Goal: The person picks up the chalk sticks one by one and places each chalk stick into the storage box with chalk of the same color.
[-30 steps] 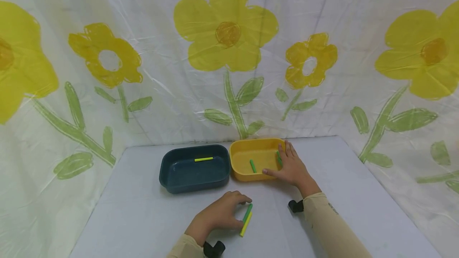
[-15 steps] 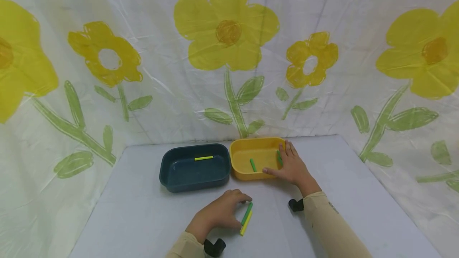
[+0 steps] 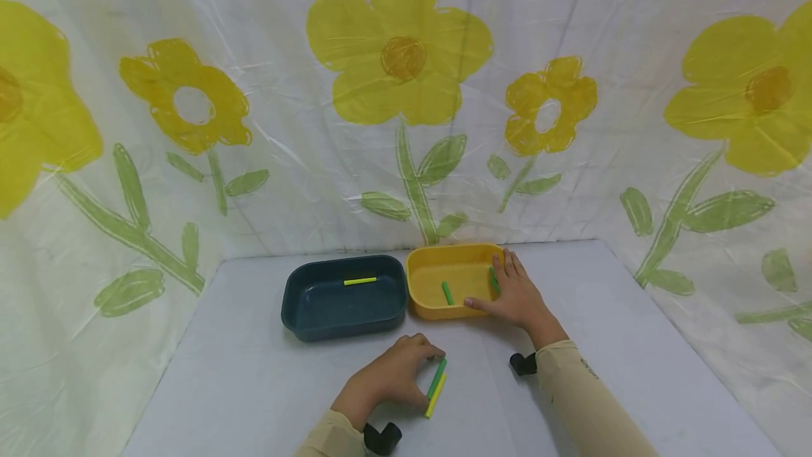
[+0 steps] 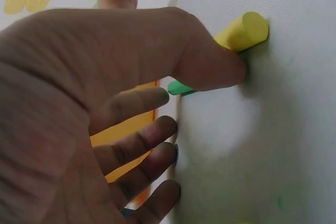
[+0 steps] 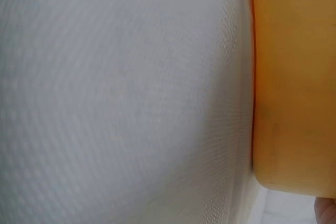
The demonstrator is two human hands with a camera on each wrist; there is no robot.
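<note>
A green chalk stick (image 3: 436, 379) and a yellow chalk stick (image 3: 435, 396) lie side by side on the white table. My left hand (image 3: 395, 376) is right beside them, thumb and forefinger apart near the green stick's two ends. In the left wrist view, the thumb hides part of the yellow chalk (image 4: 245, 32), and the green chalk (image 4: 179, 87) shows by the forefinger; contact is unclear. My right hand (image 3: 519, 298) rests spread over the right corner of a yellow basin (image 3: 438, 312). Inside that basin are two green chalk sticks, one partly hidden by the hand.
Left of the yellow basin stands a dark blue basin (image 3: 342, 330) with one yellow chalk stick (image 3: 360, 281) inside. Behind the table hangs a white sheet (image 3: 292, 182) printed with yellow flowers. In the right wrist view, the yellow basin's wall (image 5: 294, 87) rises from the tabletop (image 5: 115, 98).
</note>
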